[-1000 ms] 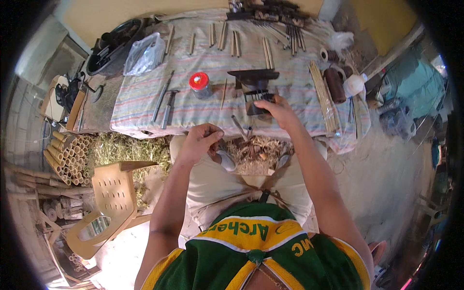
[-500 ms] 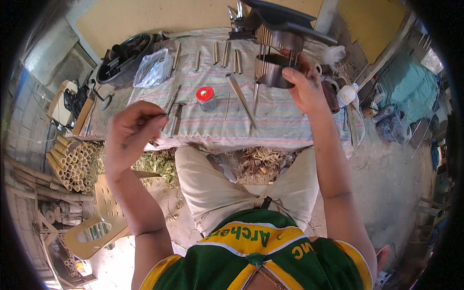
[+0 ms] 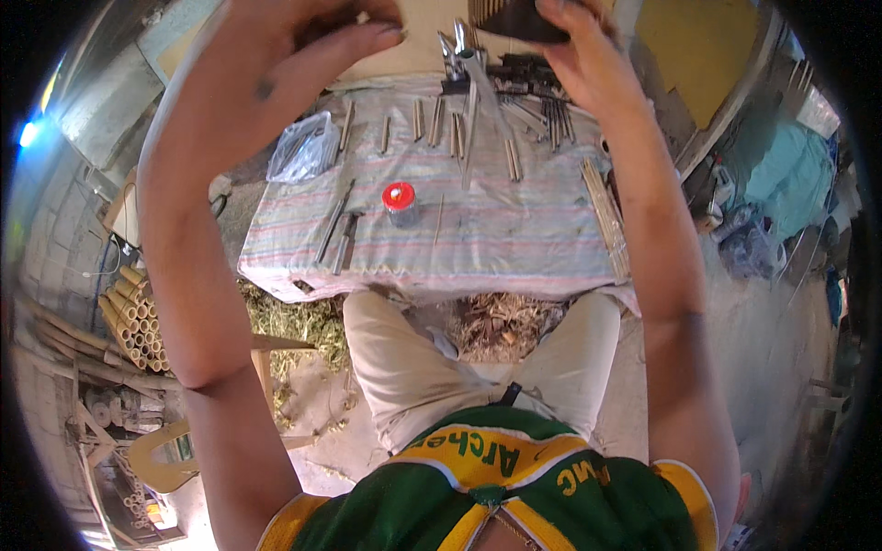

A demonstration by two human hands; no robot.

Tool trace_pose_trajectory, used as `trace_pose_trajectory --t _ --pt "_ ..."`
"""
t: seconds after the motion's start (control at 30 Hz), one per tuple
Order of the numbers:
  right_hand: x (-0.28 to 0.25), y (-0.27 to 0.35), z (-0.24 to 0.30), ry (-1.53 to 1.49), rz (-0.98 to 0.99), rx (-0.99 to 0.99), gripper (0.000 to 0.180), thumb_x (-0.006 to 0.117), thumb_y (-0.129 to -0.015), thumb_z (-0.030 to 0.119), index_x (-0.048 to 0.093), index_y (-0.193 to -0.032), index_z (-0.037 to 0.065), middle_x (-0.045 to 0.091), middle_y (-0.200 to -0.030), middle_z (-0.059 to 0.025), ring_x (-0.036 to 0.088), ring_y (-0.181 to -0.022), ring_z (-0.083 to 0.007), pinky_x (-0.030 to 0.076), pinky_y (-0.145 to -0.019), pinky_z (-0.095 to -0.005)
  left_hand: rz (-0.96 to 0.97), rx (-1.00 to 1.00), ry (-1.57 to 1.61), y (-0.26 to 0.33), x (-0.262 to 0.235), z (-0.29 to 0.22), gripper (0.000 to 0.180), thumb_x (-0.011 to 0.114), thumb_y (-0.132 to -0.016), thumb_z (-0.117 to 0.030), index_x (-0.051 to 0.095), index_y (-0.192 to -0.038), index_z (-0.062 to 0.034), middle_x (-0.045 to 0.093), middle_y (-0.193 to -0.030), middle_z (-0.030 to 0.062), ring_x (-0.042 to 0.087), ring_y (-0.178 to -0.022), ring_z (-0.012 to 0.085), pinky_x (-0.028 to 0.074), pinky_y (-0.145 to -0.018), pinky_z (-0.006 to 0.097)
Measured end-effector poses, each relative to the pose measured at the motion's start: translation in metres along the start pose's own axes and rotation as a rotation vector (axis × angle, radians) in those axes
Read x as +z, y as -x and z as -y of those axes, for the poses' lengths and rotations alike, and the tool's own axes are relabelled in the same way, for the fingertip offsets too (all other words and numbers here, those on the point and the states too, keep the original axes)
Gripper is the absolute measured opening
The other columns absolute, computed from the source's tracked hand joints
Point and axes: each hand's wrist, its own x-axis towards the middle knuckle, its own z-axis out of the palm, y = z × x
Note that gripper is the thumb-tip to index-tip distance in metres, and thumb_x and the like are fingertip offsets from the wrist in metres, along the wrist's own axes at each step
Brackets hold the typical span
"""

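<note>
My right hand point(image 3: 588, 55) is raised at the top edge, its thumb and fingers closed round a dark brown curved piece with pale slats point(image 3: 520, 22); most of that piece is cut off by the frame. High at the upper left is my left hand point(image 3: 285, 69), large and close. Its fingers curl in toward the thumb, and a tiny pale spot shows near the tips, but what they hold cannot be made out. Below the hands, a clear jar with a red lid point(image 3: 400, 204) stands on the cloth-covered table point(image 3: 514, 248). Beside it lies a thin stick point(image 3: 438, 220).
A hammer point(image 3: 345, 241) and a long slim tool point(image 3: 334, 220) lie left of the jar. Several short tubes point(image 3: 435, 121) line the table's far side, near a plastic bag point(image 3: 303, 147). A bundle of slats point(image 3: 604, 219) lies at right; bamboo tubes point(image 3: 133, 317) are stacked at left.
Both hands have risen toward the top edge, the right one carrying the dark slatted piece, now mostly out of frame. The table and jar appear slightly lower in the picture.
</note>
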Motion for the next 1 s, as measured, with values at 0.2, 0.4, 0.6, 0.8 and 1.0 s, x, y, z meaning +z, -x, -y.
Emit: trace_pose_trajectory --t 0.2,0.4,0.6,0.8,1.0 --pt "0.033 -0.010 0.021 -0.065 0.083 -0.038 0.041 0.061 -0.095 0.011 0.051 -0.135 0.006 0.064 -0.117 -0.0105 0.065 -0.102 -0.0182 0.057 -0.085 -0.0331 0.103 0.283 -0.159 -0.035 0.015 -0.022 0.011 0.068 -0.086 -0.009 0.065 -0.088 0.0007 0.065 -0.078 0.0170 0.063 -0.070 0.0316 0.049 -0.065 0.038" --pt "0.044 -0.021 0.021 -0.072 0.118 -0.149 0.043 0.061 -0.097 0.015 0.048 -0.136 0.006 0.064 -0.118 -0.0121 0.064 -0.104 -0.0192 0.056 -0.086 -0.0330 0.020 0.312 -0.276 -0.045 0.007 -0.013 0.012 0.068 -0.086 -0.010 0.064 -0.087 0.0006 0.065 -0.079 0.0158 0.063 -0.073 0.0307 0.048 -0.065 0.037" --pt "0.052 -0.024 0.029 -0.025 0.145 -0.150 0.040 0.057 -0.099 0.013 0.046 -0.136 0.004 0.065 -0.114 -0.0121 0.064 -0.101 -0.0183 0.054 -0.087 -0.0314 -0.071 0.403 -0.137 -0.055 0.000 -0.002 0.010 0.069 -0.085 -0.009 0.065 -0.088 -0.0004 0.064 -0.081 0.0150 0.063 -0.076 0.0313 0.049 -0.066 0.037" --pt "0.063 -0.024 0.030 0.006 0.023 -0.150 0.066 0.076 -0.087 0.023 0.041 -0.138 -0.001 0.064 -0.118 -0.0130 0.064 -0.106 -0.0175 0.050 -0.092 -0.0329 -0.142 0.533 -0.149 -0.062 -0.001 -0.003 0.013 0.069 -0.087 -0.006 0.065 -0.096 0.0016 0.065 -0.082 0.0125 0.062 -0.072 0.0264 0.050 -0.067 0.034" --pt "0.070 -0.021 0.037 -0.010 0.010 -0.280 0.066 0.076 -0.088 0.014 0.031 -0.135 0.003 0.063 -0.111 -0.0146 0.063 -0.102 -0.0169 0.054 -0.090 -0.0312 -0.166 0.395 -0.048 -0.068 0.001 -0.007 0.014 0.074 -0.086 -0.010 0.069 -0.095 -0.0005 0.065 -0.087 0.0089 0.065 -0.076 0.0188 0.053 -0.068 0.031"
